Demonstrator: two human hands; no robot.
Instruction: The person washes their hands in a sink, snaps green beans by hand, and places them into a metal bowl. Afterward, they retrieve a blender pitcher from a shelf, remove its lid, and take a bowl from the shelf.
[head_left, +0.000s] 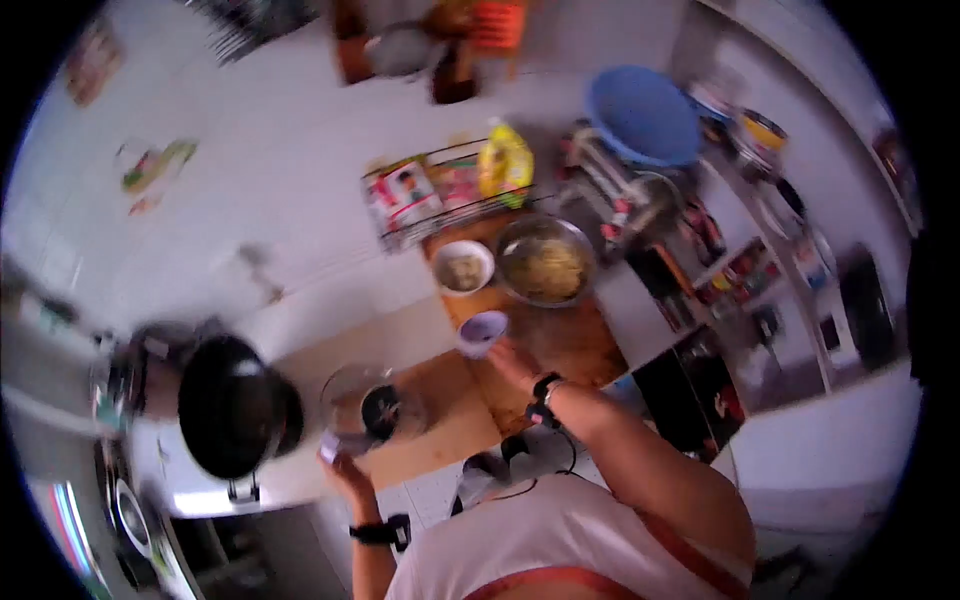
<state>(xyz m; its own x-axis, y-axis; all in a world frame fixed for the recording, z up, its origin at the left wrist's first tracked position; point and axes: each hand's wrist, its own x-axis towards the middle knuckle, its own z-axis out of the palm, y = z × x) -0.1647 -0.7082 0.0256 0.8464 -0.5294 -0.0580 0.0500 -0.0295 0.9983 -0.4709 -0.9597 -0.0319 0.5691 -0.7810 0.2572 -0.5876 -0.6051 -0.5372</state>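
Note:
My right hand (515, 362) is closed on a small pale purple bowl (483, 331), held over the wooden board (560, 350). Close by on the board are a white bowl (463, 267) with pale food in it and a metal bowl (545, 261) with yellowish food. At the lower left, my left hand (345, 475) has its fingers round a small whitish object (330, 447), too blurred to name. Just beyond that hand is a clear round container (345, 395) with a dark part (381, 410) at its right side.
A black pot (232, 405) stands at the left. Behind the bowls, a wire rack (400, 238) holds packets and a yellow bag (506, 165). A blue basin (643, 115) is at the upper right, above shelves (780, 385) with various goods.

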